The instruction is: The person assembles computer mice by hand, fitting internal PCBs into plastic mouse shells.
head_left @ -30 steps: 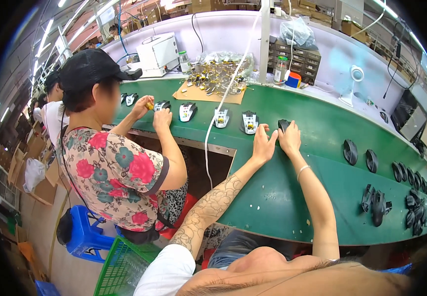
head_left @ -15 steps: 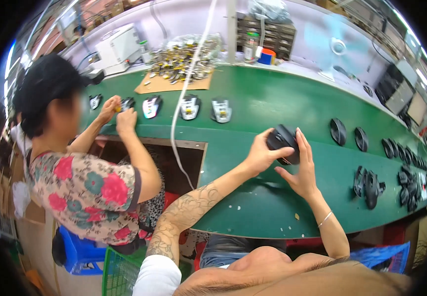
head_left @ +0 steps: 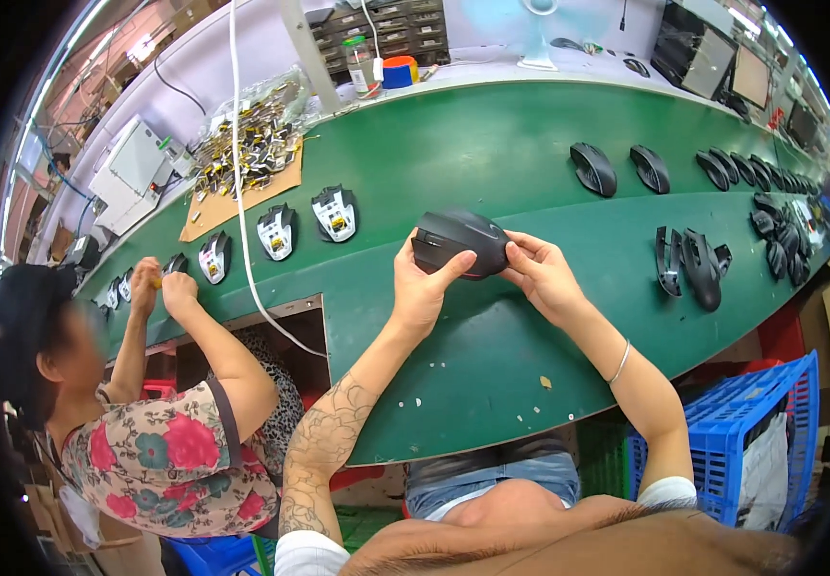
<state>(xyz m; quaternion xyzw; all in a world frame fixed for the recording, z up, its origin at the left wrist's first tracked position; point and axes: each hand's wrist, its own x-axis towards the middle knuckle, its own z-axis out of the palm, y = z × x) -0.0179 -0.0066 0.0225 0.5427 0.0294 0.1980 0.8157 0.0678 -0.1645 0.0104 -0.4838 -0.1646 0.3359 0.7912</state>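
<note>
A black computer mouse (head_left: 461,242) is held between both my hands above the green bench, its top shell facing up. My left hand (head_left: 423,288) grips its left end, thumb along the near side. At its right end, the fingers and thumb of my right hand (head_left: 542,274) close on the edge. Beyond my left hand stand half-built mice with white inner frames, the nearest one (head_left: 335,213) at my upper left. Two black mice, one here (head_left: 593,169), rest at the upper right. Loose black shell pieces (head_left: 701,271) lie right of my right hand.
A co-worker (head_left: 170,432) on my left handles a small part at the bench (head_left: 453,374). A white cable (head_left: 239,182) hangs between us. Small metallic parts (head_left: 247,154) are heaped on cardboard. A blue crate (head_left: 736,432) stands at my lower right; more mice (head_left: 760,173) line the far right.
The mouse has turned from a steep tilt to lying level, top up. My right hand has gone from spread fingers beside it to gripping its end. The view has swung right.
</note>
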